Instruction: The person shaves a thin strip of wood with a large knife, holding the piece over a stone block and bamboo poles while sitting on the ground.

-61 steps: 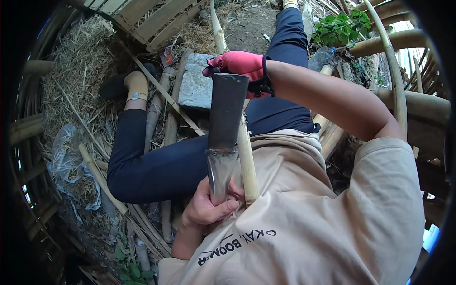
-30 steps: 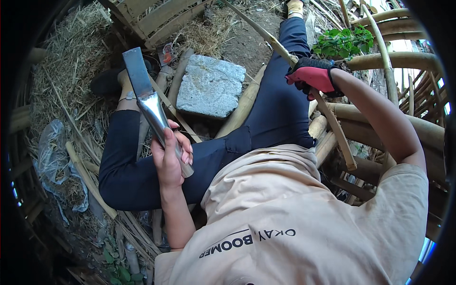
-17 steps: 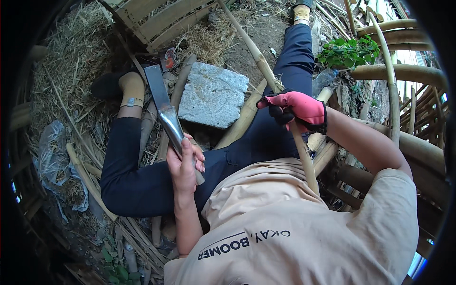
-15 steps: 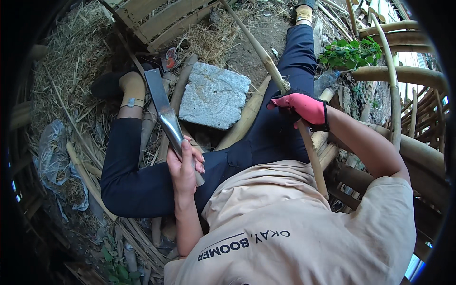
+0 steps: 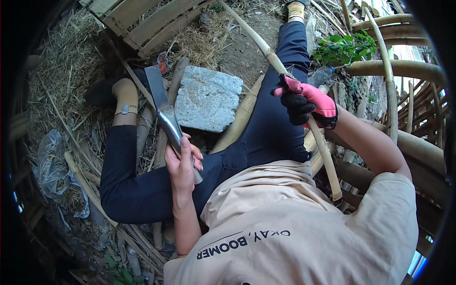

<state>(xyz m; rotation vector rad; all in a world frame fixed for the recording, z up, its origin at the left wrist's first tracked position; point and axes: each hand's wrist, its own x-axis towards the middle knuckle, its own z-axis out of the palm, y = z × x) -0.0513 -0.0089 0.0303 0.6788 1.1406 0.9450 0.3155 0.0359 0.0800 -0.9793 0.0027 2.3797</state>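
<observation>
My left hand [image 5: 183,164] grips the handle of a broad steel cleaver [image 5: 161,105]; its blade points up and away over my left leg. My right hand [image 5: 304,100], in a pink and black glove, is closed around a long pale bamboo pole [image 5: 266,52]. The pole runs from the upper middle down across my right thigh to a cut end at the right of my lap. I sit on the ground with both legs stretched forward in dark trousers.
A flat grey stone block [image 5: 206,97] lies between my legs. Wooden slats [image 5: 142,23] lean at the top left, with straw and split bamboo strips [image 5: 85,175] on the left. Thick curved bamboo poles [image 5: 403,71] and a green plant [image 5: 344,47] stand at the right.
The cleaver swung from over my lap to the left and now rests pointing up in my left hand. My right hand let go of the blade and took hold of the bamboo pole at the right.
</observation>
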